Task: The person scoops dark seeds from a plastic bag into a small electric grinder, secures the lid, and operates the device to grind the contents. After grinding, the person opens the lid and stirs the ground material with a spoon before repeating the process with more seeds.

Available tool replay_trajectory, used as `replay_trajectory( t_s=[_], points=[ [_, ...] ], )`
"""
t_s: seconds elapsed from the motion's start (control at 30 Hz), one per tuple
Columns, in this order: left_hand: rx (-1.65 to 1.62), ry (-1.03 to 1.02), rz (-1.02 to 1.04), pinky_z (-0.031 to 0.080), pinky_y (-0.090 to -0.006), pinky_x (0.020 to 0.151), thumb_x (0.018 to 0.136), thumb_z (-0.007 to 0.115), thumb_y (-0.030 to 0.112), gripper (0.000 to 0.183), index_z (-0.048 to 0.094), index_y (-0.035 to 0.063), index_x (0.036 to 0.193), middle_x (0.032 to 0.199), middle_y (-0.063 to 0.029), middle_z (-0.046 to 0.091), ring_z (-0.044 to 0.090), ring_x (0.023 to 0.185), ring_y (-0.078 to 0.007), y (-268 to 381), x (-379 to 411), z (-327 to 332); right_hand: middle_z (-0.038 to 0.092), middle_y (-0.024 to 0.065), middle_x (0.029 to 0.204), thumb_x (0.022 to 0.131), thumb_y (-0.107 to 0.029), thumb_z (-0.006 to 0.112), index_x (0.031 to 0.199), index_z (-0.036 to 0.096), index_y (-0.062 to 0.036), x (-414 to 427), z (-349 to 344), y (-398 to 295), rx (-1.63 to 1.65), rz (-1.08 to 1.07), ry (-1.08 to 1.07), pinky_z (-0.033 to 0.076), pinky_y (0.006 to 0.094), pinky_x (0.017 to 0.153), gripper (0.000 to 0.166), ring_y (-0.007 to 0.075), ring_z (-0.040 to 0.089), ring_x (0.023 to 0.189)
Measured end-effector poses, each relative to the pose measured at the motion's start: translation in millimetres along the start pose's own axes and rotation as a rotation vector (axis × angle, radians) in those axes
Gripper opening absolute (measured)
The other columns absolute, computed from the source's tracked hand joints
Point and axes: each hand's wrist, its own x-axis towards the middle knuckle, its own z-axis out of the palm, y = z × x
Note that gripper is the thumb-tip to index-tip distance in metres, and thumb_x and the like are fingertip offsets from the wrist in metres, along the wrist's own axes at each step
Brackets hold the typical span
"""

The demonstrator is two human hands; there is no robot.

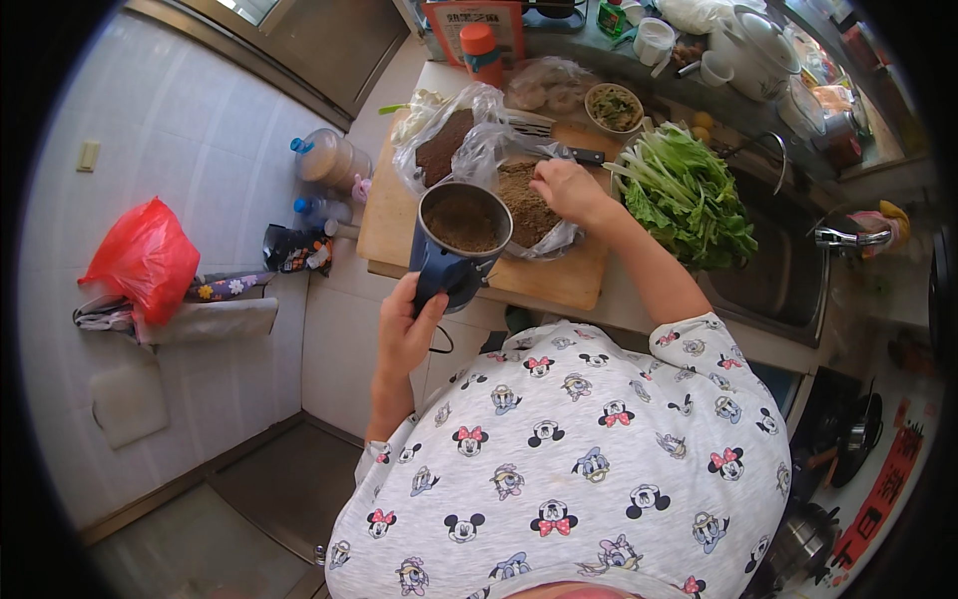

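My left hand (pixel 408 326) grips the handle of a blue electric grinder (pixel 436 262). Its steel cup is uncovered and tilted, with brown ground powder (pixel 464 223) inside. Close by on the right, my right hand (pixel 570 189) dips with bunched fingertips into coarse brown meal (pixel 525 210) in an unsealed clear plastic bag (pixel 555 243); whether anything is pinched there is hidden. A second clear bag (pixel 490 101) holds darker reddish-brown grains (pixel 443 148). Both bags rest on a wooden cutting board (pixel 557 283). Behind my right hand shows a black knife handle (pixel 587 156).
Leafy greens (pixel 677 198) are heaped right of the board, beside the sink (pixel 778 277). At the back stand a bowl of chopped food (pixel 614 107) and an orange-capped bottle (pixel 481 56). Large plastic bottles (pixel 333 159) stand left. A red bag (pixel 153 254) hangs on the wall.
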Motion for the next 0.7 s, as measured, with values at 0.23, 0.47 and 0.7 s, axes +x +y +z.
replay_trajectory(
  t_s=[0.23,0.47,0.7],
  points=[
    [0.179,-0.192,0.010,0.036,-0.0231,0.049,0.088,0.063,0.008,0.014,0.053,-0.0006,0.092,0.062,-0.0019,0.049,0.045,0.058,-0.0052,16.4,54.2,11.2,0.059,0.0202,0.093,0.078,-0.007,0.060,0.098,0.053,0.0000,-14.4,1.0,12.8,-0.312,0.193,-0.355,0.051,0.0407,0.076,0.022,0.0342,0.061,0.090],
    [0.488,-0.374,-0.018,0.041,-0.0307,0.052,0.089,0.062,0.019,0.023,0.050,-0.0010,0.085,0.064,-0.0118,0.054,0.049,0.057,-0.0175,32.0,111.1,29.8,0.062,0.0194,0.088,0.083,-0.005,0.048,0.095,0.055,0.0017,-31.2,-28.0,12.1,-0.172,0.343,0.017,0.050,0.0420,0.076,0.015,0.0337,0.062,0.088],
    [0.860,-0.637,-0.006,0.044,-0.0419,0.069,0.090,0.058,0.030,0.035,0.052,-0.0036,0.082,0.078,-0.0235,0.058,0.056,0.077,-0.0397,25.1,172.8,56.0,0.063,0.0112,0.073,0.090,-0.012,0.048,0.100,0.059,-0.0006,-49.9,-31.3,31.5,0.395,0.384,0.182,0.048,0.0365,0.065,0.019,0.0261,0.061,0.068]
  ],
)
